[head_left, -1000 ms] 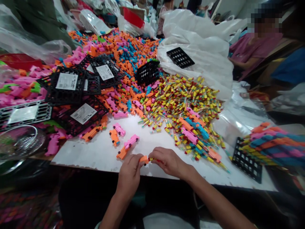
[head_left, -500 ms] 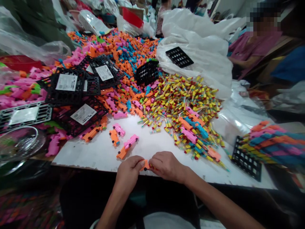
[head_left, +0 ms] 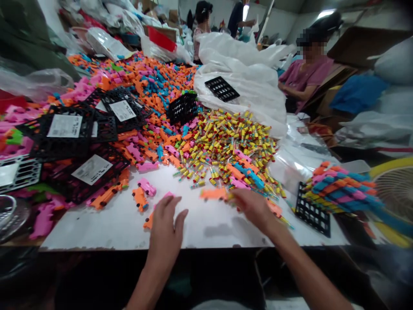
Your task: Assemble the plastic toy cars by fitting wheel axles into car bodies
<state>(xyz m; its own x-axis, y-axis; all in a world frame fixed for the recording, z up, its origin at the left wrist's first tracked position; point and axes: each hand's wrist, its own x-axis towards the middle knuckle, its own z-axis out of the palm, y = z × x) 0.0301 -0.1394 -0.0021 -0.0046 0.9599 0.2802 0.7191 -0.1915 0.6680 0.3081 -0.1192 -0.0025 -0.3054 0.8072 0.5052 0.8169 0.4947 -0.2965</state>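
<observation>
A crowded workroom, bags and boxes piled all round, and in the middle a white table (head_left: 206, 226) heaped with small plastic parts. Far across it lies a great spread of orange, pink and blue toy cars (head_left: 151, 82); black plastic trays (head_left: 66, 133) with white labels sit on the left, and a mound of little yellow-capped tubes (head_left: 226, 140) fills the centre right. A white plastic bag (head_left: 251, 82) bulges at the far right with a black grid lying on it, and a person in a purple top sits beyond it.

At the near edge the left hand (head_left: 166, 230) lies over the table, fingers spread and loose, gripping nothing, its fingertips just at an orange and pink car (head_left: 154, 212). The right hand (head_left: 251, 206) is out to the right by the near edge of the tube mound, blurred, pinching the end of an orange car (head_left: 213, 193) that sticks out to the left of it, lifted just above the table. Two more loose cars (head_left: 143, 193) lie left of the hands. On the near right a black rack (head_left: 311, 213) stands beside a stack of coloured finished pieces (head_left: 342, 189).
</observation>
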